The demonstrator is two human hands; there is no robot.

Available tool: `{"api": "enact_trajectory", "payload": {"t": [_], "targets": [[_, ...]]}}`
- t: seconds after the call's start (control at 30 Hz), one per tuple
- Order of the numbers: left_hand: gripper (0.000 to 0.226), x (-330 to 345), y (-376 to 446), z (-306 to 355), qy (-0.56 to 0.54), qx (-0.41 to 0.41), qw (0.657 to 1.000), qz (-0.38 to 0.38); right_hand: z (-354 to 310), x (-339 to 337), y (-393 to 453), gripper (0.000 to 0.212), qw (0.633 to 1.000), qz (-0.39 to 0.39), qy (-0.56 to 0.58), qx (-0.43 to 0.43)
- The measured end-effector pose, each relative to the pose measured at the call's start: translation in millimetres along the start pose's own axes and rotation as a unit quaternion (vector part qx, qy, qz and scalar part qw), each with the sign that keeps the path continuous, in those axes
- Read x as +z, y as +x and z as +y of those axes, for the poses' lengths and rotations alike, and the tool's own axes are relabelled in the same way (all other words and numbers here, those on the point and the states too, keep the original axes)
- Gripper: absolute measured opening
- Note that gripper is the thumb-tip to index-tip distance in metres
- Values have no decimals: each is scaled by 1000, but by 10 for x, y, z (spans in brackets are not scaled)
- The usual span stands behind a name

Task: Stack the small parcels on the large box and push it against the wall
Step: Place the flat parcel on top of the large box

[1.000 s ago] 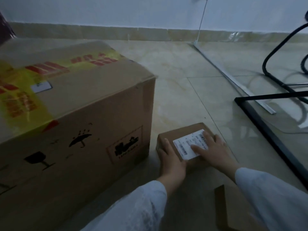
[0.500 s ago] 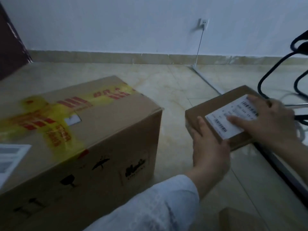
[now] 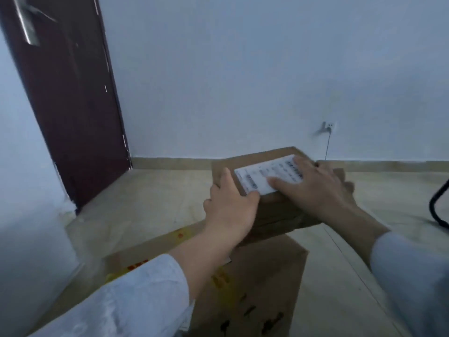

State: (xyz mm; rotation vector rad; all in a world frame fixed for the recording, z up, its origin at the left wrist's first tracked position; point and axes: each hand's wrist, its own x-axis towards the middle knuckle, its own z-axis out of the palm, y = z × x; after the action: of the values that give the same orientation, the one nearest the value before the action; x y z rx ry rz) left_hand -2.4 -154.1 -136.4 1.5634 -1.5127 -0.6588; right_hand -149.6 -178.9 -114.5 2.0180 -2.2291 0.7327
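Small parcel [image 3: 272, 190] now lifted from floor, carried over large box [image 3: 262, 283]. Left hand [image 3: 230, 210] and right hand [image 3: 313, 190] clasp it. Next: set down on top.

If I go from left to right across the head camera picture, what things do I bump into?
Dark door → left hand → small parcel → right hand → wall socket → black curved frame.
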Motion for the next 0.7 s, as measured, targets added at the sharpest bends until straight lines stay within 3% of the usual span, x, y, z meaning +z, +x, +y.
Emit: {"api": "enact_trajectory", "payload": {"t": [0.13,0.33,0.53,0.7], "targets": [[72,-179,-31,-512,10,-63,997,-32,-254,427,-234,81,995,-81,-54,-2],[62,-138,30,-705,63,-78,995,0,-287,687,-196,69,997,-75,3,-33],[53,-112,127,-703,153,0,988,23,-266,820,131,64,992,-77,-28,-96],[56,-27,142,-688,195,6,981,5,-147,864,283,63,990,-82,-40,-111]]}}
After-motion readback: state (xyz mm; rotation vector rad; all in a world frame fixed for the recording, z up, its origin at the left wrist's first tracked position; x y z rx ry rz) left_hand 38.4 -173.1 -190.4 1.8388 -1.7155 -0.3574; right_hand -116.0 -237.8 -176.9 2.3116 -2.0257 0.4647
